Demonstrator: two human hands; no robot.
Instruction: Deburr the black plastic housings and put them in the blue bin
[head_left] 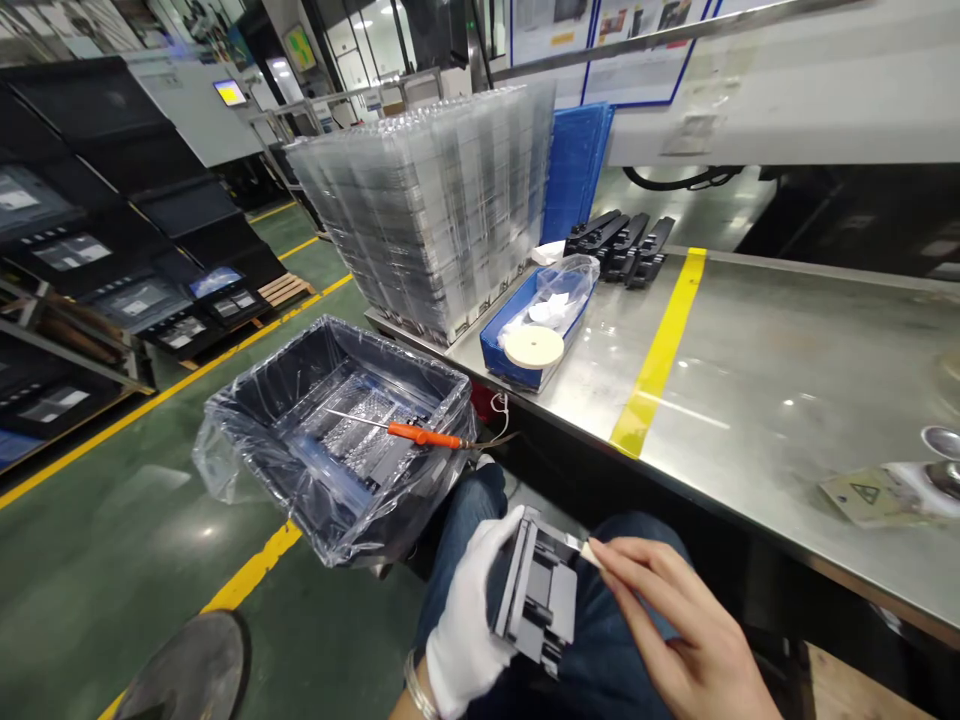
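The gloved left hand (469,610) grips a grey plastic part (538,595) over the lap at 6 o'clock; the bare right hand (679,630) pinches a small blade (585,547) against its top edge. Best steady, shallow strokes, fingers clear.

Factory floor: stacked trays (435,220), steel workbench (787,390)
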